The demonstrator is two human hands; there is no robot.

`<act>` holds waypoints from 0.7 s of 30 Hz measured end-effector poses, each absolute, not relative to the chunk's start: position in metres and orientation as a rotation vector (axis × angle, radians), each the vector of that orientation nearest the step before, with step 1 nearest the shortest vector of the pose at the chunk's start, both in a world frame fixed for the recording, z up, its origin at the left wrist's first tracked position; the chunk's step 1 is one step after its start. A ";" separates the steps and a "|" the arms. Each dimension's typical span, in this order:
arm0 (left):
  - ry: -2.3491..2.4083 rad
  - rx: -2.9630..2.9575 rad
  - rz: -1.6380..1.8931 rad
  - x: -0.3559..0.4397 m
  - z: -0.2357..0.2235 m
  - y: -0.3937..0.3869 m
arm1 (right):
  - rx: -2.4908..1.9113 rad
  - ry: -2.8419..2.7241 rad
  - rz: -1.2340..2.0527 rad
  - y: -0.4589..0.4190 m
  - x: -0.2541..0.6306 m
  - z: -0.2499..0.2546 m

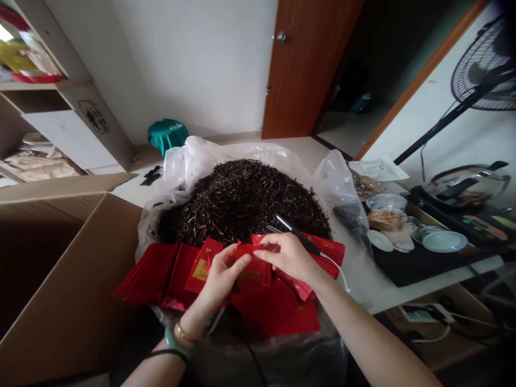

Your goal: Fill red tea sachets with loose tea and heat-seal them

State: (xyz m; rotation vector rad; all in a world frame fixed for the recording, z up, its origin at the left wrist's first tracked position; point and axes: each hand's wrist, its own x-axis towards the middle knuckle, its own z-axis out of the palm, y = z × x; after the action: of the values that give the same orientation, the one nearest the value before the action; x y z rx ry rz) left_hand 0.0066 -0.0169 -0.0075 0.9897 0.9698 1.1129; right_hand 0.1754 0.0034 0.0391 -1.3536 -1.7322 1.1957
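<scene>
Pinching the top edge of one red packet between thumb and fingertips, the left hand and right hand meet at the centre of the clock, so the packet sits right there between them. A slim dark wand with a white cord runs beside the right hand; whether that hand also grips it cannot be told. Judging progress, this packet looks part-way handled; whether it is filled or closed does not show. Close-ranked red packets stand at eight to nine o'clock, loose packets lie at six, and more show at three, their contents hidden. Plenty of loose dark leaf seems left unpacked: a broad heap rises at twelve, hollowed in the middle, inside a clear plastic bag with its sides folded open. At nine, a cardboard box gapes, its inside too dark to read. Out at two, a clear tub contains something tan, near a pale dish.
</scene>
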 end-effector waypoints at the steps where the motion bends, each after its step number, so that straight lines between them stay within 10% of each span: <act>1: 0.985 0.979 1.141 0.006 -0.007 -0.017 | -1.339 -1.750 1.187 0.003 0.174 0.038; 21: 1.005 1.024 0.986 0.009 -0.008 -0.021 | -1.202 -1.805 0.994 0.003 0.168 0.027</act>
State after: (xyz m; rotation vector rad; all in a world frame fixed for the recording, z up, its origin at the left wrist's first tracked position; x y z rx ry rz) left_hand 0.0090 -0.0207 -0.0079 1.0239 1.0051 0.9858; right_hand 0.1682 0.0032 0.0272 -1.2023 -1.8054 0.9940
